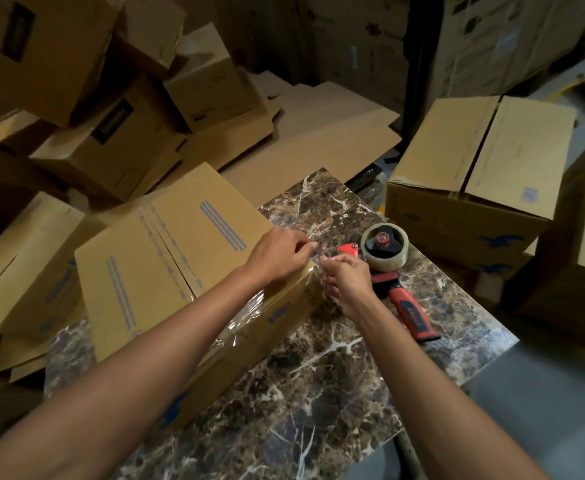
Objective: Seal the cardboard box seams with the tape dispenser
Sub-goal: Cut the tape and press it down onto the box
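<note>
A closed cardboard box (166, 258) with blue print lies on a marble table (319, 393). Clear tape (246, 317) runs along its near right edge, wrinkled and shiny. My left hand (279, 252) rests at the box's far right corner and pinches the clear tape end. My right hand (348, 280) is beside that corner, its fingers pinched on the same loose strip of tape. The red tape dispenser (388, 261) lies on the table just right of my right hand, its handle pointing toward me, and no hand holds it.
Stacked cardboard boxes (76, 98) and flattened sheets (319, 133) crowd the left and back. A closed box (474, 174) stands right of the table, with more cartons (582, 237) beyond it. Grey floor (544, 410) shows at the lower right.
</note>
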Available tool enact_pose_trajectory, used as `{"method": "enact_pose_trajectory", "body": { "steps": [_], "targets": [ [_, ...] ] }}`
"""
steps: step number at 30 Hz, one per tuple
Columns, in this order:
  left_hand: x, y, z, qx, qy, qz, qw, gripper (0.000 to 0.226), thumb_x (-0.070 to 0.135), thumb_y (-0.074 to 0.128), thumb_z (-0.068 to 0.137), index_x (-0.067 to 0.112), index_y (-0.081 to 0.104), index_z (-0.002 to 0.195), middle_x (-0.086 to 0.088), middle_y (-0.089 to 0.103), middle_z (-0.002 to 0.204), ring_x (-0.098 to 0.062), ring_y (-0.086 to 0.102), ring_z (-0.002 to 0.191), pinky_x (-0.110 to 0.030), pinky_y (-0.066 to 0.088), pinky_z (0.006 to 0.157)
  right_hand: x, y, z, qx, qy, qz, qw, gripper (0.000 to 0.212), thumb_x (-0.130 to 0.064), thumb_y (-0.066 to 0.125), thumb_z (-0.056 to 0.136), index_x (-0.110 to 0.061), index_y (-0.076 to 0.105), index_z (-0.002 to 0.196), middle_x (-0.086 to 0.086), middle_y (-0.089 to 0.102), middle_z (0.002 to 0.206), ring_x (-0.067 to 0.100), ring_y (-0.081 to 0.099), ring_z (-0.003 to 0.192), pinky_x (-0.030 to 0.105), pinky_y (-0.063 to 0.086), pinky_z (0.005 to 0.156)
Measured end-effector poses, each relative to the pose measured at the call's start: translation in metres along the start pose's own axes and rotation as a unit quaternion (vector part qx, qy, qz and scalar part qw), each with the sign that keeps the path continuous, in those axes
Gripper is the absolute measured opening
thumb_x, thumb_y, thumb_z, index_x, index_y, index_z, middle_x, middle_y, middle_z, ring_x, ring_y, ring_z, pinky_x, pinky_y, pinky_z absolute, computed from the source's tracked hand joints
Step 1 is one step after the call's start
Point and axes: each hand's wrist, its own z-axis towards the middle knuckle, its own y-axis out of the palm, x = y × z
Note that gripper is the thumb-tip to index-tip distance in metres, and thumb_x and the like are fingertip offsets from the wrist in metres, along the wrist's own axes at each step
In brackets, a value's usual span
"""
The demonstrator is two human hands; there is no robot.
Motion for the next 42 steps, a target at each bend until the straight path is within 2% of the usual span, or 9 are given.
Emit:
{"method": "enact_pose_trajectory", "body": {
  "steps": [5,7,10,13,18,23,30,36,42],
  "targets": [
    [-0.012,0.007,-0.014,0.027,0.031,-0.04,0.998,0.034,0.038,0.05,0.091,0.031,0.066,0.121,0.003,0.072,0.112,-0.016,0.068,0.091,-0.034,0.054,0.081,0.012,0.009,0.003,-0.004,0.07,-0.012,0.997,0.008,-0.012,0.068,0.083,-0.013,0.062,0.078,0.001,0.052,0.06,0.01,0.04,0.045,0.024,0.028,0.043],
    [-0.014,0.007,-0.021,0.042,0.05,-0.061,0.996,0.034,0.035,0.053,0.091,0.029,0.066,0.121,0.005,0.07,0.118,-0.014,0.067,0.097,-0.032,0.053,0.083,0.018,0.006,0.006,0.035,0.074,-0.07,0.994,0.012,-0.017,0.074,0.079,-0.014,0.065,0.073,0.0,0.06,0.062,0.014,0.051,0.051,0.024,0.041,0.045],
    [-0.014,0.015,-0.031,0.128,0.053,-0.132,0.981,0.026,0.018,0.061,0.09,0.02,0.071,0.114,0.003,0.073,0.107,-0.008,0.065,0.09,-0.027,0.054,0.078,0.015,0.0,0.003,0.129,0.014,-0.26,0.957,0.004,-0.018,0.072,0.077,-0.02,0.072,0.074,-0.003,0.072,0.076,0.017,0.066,0.074,0.035,0.058,0.072],
    [-0.016,0.019,-0.035,0.234,-0.023,-0.198,0.952,0.023,0.002,0.062,0.087,0.016,0.074,0.103,0.003,0.068,0.101,0.002,0.058,0.086,-0.015,0.049,0.079,-0.007,0.004,-0.009,0.181,-0.126,-0.264,0.939,0.014,-0.022,0.063,0.089,-0.021,0.076,0.086,-0.002,0.073,0.083,0.013,0.064,0.076,0.029,0.049,0.069],
    [-0.02,0.023,-0.033,0.294,-0.097,-0.175,0.934,0.031,-0.004,0.054,0.085,0.016,0.071,0.103,-0.004,0.058,0.117,-0.016,0.052,0.113,-0.029,0.042,0.101,-0.013,0.043,-0.02,0.022,-0.218,-0.136,0.966,0.026,-0.03,0.05,0.1,-0.021,0.073,0.108,-0.003,0.073,0.101,0.015,0.067,0.098,0.034,0.054,0.088],
    [-0.027,0.025,-0.028,0.267,-0.15,-0.193,0.932,0.031,-0.004,0.053,0.084,0.009,0.068,0.108,-0.008,0.059,0.121,-0.021,0.052,0.118,-0.04,0.041,0.106,0.016,0.045,0.0,-0.087,-0.133,-0.176,0.971,0.051,-0.051,0.035,0.102,-0.021,0.056,0.137,0.001,0.056,0.141,0.015,0.049,0.13,0.039,0.037,0.113],
    [-0.026,0.009,-0.033,0.196,-0.13,-0.207,0.95,0.023,0.01,0.055,0.093,0.012,0.067,0.114,-0.004,0.064,0.124,-0.019,0.056,0.116,-0.038,0.044,0.104,-0.004,0.034,-0.008,-0.15,-0.047,-0.202,0.967,0.057,-0.055,0.026,0.102,-0.02,0.062,0.129,0.002,0.06,0.129,0.017,0.054,0.118,0.035,0.042,0.104],
    [-0.046,-0.018,-0.066,0.072,-0.034,-0.112,0.991,0.04,0.031,0.042,0.098,0.01,0.061,0.127,-0.006,0.056,0.139,-0.019,0.049,0.131,-0.028,0.032,0.109,-0.019,0.046,-0.018,0.148,-0.099,-0.169,0.97,0.069,-0.059,0.026,0.1,-0.008,0.072,0.104,0.012,0.071,0.107,0.028,0.064,0.095,0.038,0.048,0.081],
    [-0.045,0.017,-0.094,0.002,0.003,0.024,1.0,0.084,0.069,0.007,0.092,0.013,0.025,0.152,-0.003,0.014,0.161,-0.016,0.008,0.149,-0.038,0.011,0.122,-0.004,0.081,-0.019,0.162,-0.188,-0.214,0.945,0.054,-0.044,0.029,0.105,-0.014,0.074,0.109,0.005,0.073,0.105,0.023,0.064,0.098,0.03,0.041,0.078]
  ]
}}
